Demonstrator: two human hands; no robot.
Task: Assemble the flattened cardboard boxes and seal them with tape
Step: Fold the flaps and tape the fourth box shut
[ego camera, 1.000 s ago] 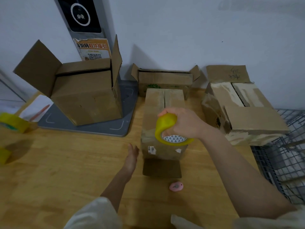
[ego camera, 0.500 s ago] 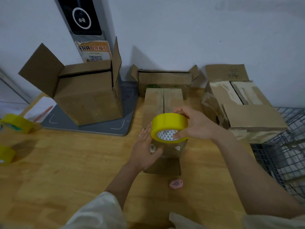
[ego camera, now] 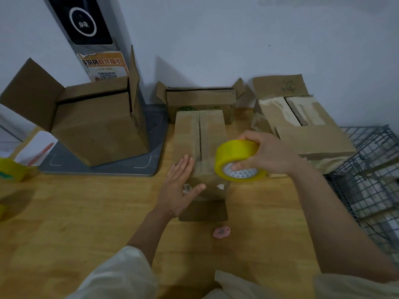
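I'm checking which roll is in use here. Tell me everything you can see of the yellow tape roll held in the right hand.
The yellow tape roll is a wide ring of glossy yellow tape around a core that shows a white, patterned inside. The right hand grips it, fingers over the top and thumb in the core. It is tilted, open face toward the camera, above the near right part of the small cardboard box. The left hand does not touch it.

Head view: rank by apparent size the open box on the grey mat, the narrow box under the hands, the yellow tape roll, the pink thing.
1. Open box
2. Narrow box
3. Yellow tape roll, raised nearer the camera in the right hand, so it reads large
4. Pink object
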